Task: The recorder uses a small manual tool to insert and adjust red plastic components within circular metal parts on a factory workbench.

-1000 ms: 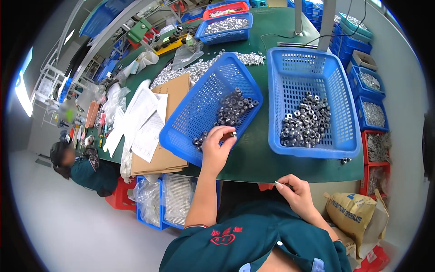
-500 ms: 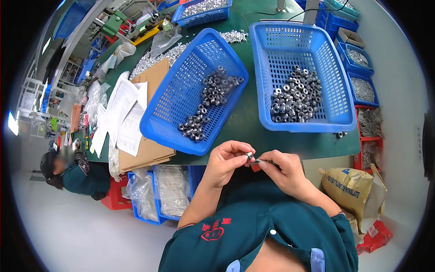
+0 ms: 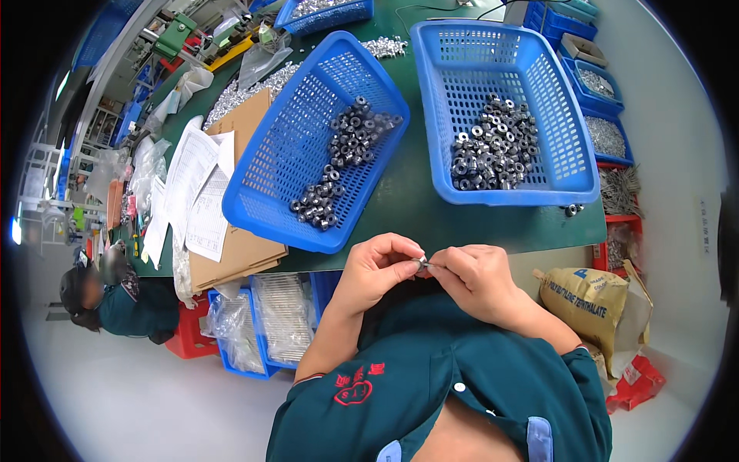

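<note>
My left hand (image 3: pixel 376 271) pinches a small shiny metal ring (image 3: pixel 422 262) between thumb and fingertips, just past the table's near edge. Against it, my right hand (image 3: pixel 476 279) is closed on a thin metal tool, mostly covered by the fingers, whose tip meets the ring. Ahead and to the left, a tilted blue basket (image 3: pixel 265 206) holds similar dark and shiny metal rings in a long heap. A second blue basket (image 3: pixel 512 195), ahead and to the right, has another pile of these rings.
A few loose rings (image 3: pixel 573 209) lie beside the right basket on the green table (image 3: pixel 385 219). Papers (image 3: pixel 206 219) and cardboard (image 3: pixel 231 258) cover the left side. Blue bins (image 3: pixel 285 319) stand below; a yellow sack (image 3: pixel 581 296) stands at right. Another person (image 3: pixel 135 308) sits far left.
Both hands have drawn closer together at the ring, and the right fingers now cover more of the tool. The whole view has shifted slightly, with the baskets appearing higher and farther left.
</note>
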A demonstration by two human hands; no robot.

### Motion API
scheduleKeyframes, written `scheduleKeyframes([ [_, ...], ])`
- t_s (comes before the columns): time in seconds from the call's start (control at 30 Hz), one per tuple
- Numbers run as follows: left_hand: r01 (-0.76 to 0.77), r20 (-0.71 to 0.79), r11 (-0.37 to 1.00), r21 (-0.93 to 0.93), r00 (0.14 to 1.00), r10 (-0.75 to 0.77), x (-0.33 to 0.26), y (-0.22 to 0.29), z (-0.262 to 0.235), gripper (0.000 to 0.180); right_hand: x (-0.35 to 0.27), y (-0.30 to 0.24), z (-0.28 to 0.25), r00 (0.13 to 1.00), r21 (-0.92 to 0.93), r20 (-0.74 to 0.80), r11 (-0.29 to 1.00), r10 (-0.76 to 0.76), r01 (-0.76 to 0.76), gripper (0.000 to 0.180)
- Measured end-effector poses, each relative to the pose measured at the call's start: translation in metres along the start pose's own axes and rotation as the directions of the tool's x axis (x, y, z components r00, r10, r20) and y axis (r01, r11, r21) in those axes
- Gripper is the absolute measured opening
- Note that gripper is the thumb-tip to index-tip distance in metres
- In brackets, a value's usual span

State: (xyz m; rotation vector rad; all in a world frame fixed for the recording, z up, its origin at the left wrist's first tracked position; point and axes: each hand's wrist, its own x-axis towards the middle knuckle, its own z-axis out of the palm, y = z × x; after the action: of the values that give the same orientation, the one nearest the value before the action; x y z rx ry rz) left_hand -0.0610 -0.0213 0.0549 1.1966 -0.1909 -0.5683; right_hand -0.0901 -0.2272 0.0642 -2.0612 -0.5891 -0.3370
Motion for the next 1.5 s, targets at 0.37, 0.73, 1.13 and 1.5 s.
scheduleKeyframes([
  [0.37,-0.166,-0.094,0.933,0.318,0.974,0.206,0.001,-0.007,0.003,0.014,-0.002,0.002,0.011,0.901,0.292,0.147,0.852,0.408,-0.434,0.012],
  [0.73,-0.021,-0.114,0.903,-0.429,0.993,-0.031,0.008,-0.014,-0.002,0.025,-0.005,0.005,0.003,0.88,0.4,0.163,0.785,0.447,-0.473,0.013],
  [1.13,0.074,-0.055,0.742,-0.666,0.987,-0.148,0.011,-0.017,0.018,0.022,-0.001,0.003,0.005,0.99,0.087,-0.092,0.992,0.104,-0.096,0.009],
  [1.5,-0.225,-0.156,0.963,-0.15,0.967,0.202,0.013,-0.014,0.031,0.037,-0.006,0.004,-0.013,0.978,0.097,-0.168,0.99,0.122,-0.106,0.01],
])
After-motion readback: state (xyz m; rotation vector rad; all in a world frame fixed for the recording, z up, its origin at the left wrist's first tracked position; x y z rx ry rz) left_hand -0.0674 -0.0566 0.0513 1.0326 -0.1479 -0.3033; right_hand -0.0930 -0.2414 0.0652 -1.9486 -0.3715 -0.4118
